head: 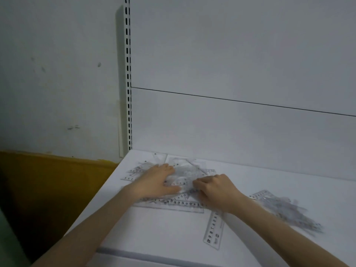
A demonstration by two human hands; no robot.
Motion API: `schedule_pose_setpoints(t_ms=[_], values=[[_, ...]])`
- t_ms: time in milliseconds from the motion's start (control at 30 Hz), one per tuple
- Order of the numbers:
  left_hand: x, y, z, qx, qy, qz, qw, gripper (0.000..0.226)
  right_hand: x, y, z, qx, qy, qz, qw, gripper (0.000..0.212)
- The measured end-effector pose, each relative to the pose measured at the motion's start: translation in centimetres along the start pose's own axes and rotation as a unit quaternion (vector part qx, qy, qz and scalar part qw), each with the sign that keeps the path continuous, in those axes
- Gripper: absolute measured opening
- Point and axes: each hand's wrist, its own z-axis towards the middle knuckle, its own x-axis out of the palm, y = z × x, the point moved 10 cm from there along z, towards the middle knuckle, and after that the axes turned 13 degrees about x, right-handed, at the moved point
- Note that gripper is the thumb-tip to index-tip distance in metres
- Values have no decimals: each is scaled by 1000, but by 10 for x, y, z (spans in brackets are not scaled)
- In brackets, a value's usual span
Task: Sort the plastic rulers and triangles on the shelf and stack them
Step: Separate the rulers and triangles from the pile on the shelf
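A loose heap of clear plastic rulers and triangles (185, 170) lies near the back left of the white shelf (154, 228). My left hand (156, 182) rests flat on the heap with straight fingers. My right hand (213, 187) has curled fingers that pinch a clear piece at the heap's right side. A long clear ruler (173, 204) lies along the heap's front edge. Another ruler (214, 230) sticks out toward me, partly under my right wrist. A second stack of clear pieces (285, 211) lies to the right, blurred.
The shelf's white back panel (231, 122) rises right behind the heap. A slotted upright (127, 74) stands at the back left corner. Left of the shelf edge are a grey wall and a yellow band (48, 170).
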Motion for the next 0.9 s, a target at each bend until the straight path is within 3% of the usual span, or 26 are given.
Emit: schedule_pose_setpoints(t_ms=[100,200,267,367,467,633,833,900], values=[[-9,-8,-3,14,-50,-41,998,50,0,-2,-1,23,4,-11,1000,26],[-14,-9,-5,22,-67,-30,997,25,-15,-16,-1,96,-33,82,991,30],[-14,-7,-6,26,-68,-16,997,17,-25,-31,-1,164,-49,166,971,26],[-16,-14,-9,45,-74,-16,996,17,-24,-51,-2,242,-10,269,932,13],[-18,-23,-12,62,-82,-42,994,37,-29,-55,-3,253,-4,301,919,11],[-14,-27,-9,66,-60,-68,994,48,-33,-48,-8,231,11,312,922,12],[-11,-43,-4,124,-31,25,992,20,-40,-51,-13,217,11,324,921,13],[-16,-54,-3,165,-60,89,980,26,-42,-54,-14,221,9,328,918,13]])
